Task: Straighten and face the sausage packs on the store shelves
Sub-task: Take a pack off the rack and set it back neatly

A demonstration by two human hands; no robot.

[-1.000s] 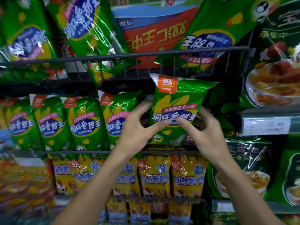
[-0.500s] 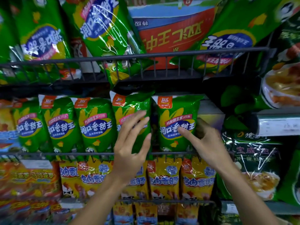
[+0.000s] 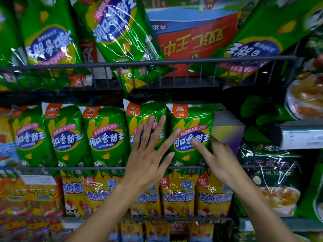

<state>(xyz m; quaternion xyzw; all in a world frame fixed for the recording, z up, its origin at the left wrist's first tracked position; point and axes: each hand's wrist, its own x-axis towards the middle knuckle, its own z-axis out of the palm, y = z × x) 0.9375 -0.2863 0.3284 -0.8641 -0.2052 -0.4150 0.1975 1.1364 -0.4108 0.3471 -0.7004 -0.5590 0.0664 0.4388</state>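
We have seated the rightmost green pack upright in its row behind the shelf rail. Our left hand now lies flat-fingered against its neighbour; our right hand steadies its edge, fingers extended. Facing here looks nearly done.

Two bare forearms, no sleeves — left hand, right hand — ringless fingers

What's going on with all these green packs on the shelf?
A person is tidying the middle shelf's row of green sausage packs. The left hand lies flat, fingers spread, against the second pack from the right. The right hand touches the rightmost pack, which stands upright, label forward, behind the wire rail.
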